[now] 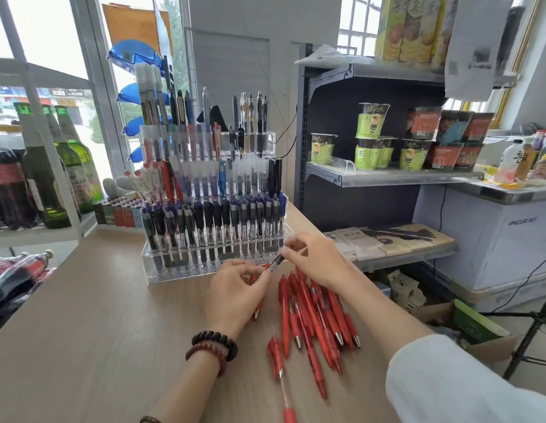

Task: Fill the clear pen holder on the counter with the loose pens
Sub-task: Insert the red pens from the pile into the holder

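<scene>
Red pen [273,264] in pinch of left hand [235,293] and right hand [314,261], before holder [161,270]

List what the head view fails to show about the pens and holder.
All in the head view.
The held pen: ends covered by the left hand and right hand; whether the left hand grips more pens is unclear.
The pen holder: front labels too small to read.
The lowest red pen: cut off by the bottom edge.
</scene>
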